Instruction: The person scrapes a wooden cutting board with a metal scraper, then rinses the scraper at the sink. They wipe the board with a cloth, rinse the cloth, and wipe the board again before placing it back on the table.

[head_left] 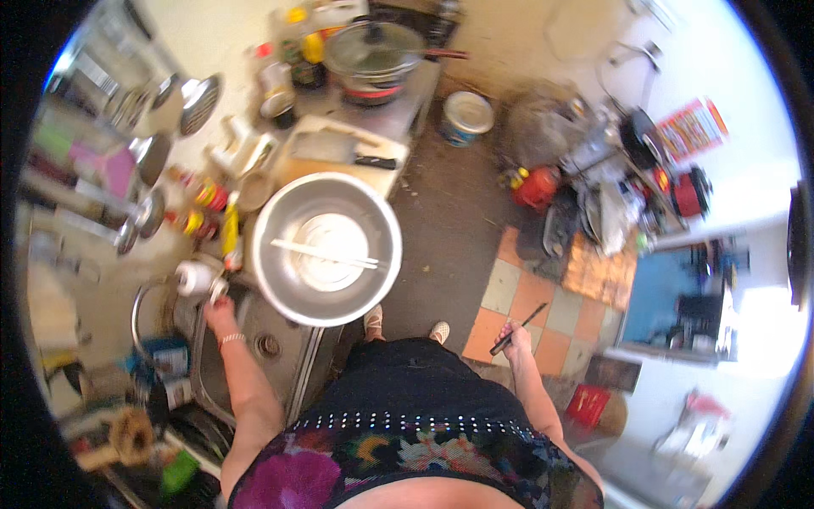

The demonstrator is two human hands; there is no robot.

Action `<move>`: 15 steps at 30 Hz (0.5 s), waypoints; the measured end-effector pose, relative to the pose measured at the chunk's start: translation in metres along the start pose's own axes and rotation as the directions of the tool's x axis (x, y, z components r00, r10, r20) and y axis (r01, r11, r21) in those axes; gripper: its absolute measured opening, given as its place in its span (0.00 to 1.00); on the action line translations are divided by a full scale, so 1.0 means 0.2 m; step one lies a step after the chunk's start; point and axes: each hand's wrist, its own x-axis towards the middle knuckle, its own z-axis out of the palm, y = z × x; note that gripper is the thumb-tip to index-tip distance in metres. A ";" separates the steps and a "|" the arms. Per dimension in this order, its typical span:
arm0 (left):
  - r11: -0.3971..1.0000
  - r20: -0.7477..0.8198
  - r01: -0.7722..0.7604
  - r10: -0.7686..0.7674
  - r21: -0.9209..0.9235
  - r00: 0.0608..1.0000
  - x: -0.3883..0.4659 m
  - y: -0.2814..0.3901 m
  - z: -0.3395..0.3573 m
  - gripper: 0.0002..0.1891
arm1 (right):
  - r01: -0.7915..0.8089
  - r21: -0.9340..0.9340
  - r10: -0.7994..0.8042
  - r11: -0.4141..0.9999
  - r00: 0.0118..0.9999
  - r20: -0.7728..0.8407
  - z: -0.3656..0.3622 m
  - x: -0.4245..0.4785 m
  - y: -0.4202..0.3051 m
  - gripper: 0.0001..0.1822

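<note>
My left hand reaches over the near left corner of the steel sink, its fingertips at a white container. Blur hides whether the fingers close around it. Out to the right, my right hand is closed on a slim dark stick-like tool, held above the tiled floor. A large stainless steel bowl stands in front of me, partly over the sink's edge. A pair of pale chopsticks lies across its inside.
A cleaver lies on a wooden cutting board beyond the bowl. Farther back stands a glass-lidded pan. Sauce bottles line the wall. A white-lidded bucket sits on the floor. Ladles hang at left.
</note>
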 end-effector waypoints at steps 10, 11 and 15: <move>0.080 0.107 -0.280 0.797 0.957 0.594 -0.57 -0.07 0.33 0.12 | -0.002 0.248 0.042 0.969 0.986 -0.158 -0.74 0.21 0.00 0.09; 0.029 0.183 -0.360 0.821 0.932 0.540 -0.70 -0.23 0.44 0.13 | -0.016 0.292 0.068 0.956 0.983 -0.172 -0.83 0.24 -0.02 0.09; -0.143 0.669 -0.846 0.684 0.514 0.290 -1.40 -1.10 0.79 0.10 | 0.031 0.336 0.020 0.941 0.989 -0.147 -1.19 0.30 -0.16 0.07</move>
